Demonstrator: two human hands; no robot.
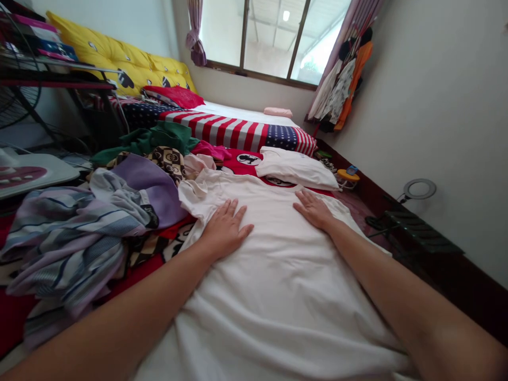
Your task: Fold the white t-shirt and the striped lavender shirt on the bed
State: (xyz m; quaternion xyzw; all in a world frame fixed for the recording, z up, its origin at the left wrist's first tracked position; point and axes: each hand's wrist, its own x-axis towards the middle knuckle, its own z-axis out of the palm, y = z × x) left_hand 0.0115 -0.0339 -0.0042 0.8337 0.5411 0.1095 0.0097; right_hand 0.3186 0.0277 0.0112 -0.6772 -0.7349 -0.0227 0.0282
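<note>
A white T-shirt (278,275) lies spread out in front of me, its collar at the far end and its lower part wrinkled. My left hand (225,228) rests flat on the shirt's upper left, fingers apart. On the upper right near the collar lies my right hand (313,209), palm down with the fingers stretched out. Neither hand grips anything. Just beyond the collar is a folded white garment (299,168), on a red patterned blanket (242,157).
Crumpled clothes fill the left side: a striped shirt (75,233), a purple garment (148,185) and a green one (159,138). Farther back stands a bed with a flag-print cover (226,129). A ring light (419,189) and a dark slatted stool (423,233) are at right.
</note>
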